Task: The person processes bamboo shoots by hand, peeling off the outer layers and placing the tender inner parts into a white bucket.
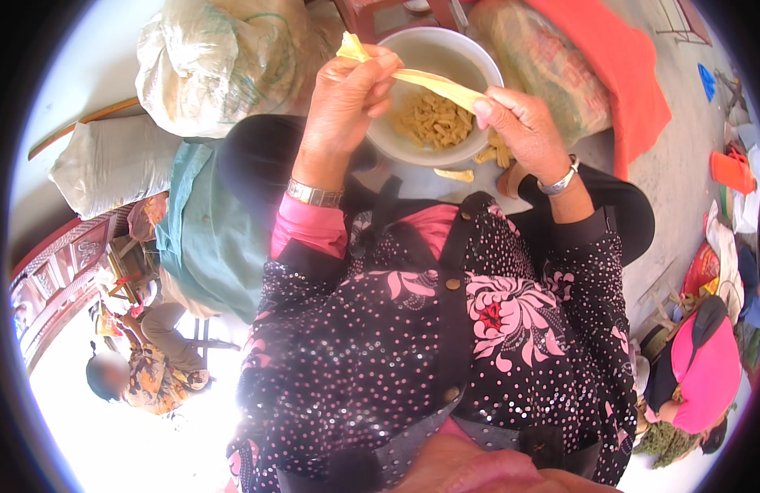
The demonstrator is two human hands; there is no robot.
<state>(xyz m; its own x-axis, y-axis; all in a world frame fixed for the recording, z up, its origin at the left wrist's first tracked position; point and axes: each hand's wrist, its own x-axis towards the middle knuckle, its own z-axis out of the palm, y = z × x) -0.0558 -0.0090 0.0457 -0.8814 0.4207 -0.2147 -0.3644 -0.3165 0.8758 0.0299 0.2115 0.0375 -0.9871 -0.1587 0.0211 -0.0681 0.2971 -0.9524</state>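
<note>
A long, flat, pale yellow strip [438, 84], of a material I cannot make out, is stretched between my hands. My left hand [350, 92] pinches it near one end, and a folded tip sticks out beyond the fingers. Thumb and fingers of my right hand [520, 123] grip the other end. Beneath the strip, a wide white basin [429, 50] stands on the floor with a heap of short yellow-brown pieces [438, 120] in it. One loose yellow piece [455, 175] lies in front of the basin. More pieces [496, 151] lie beside its rim, partly behind my right hand.
A large plastic sack [188, 68] stands to the left, above a teal cloth-covered bundle [213, 222]. On the right, a red cloth [639, 80] partly covers another sack [540, 68]. One person [164, 382] sits at lower left, another [703, 370] at far right.
</note>
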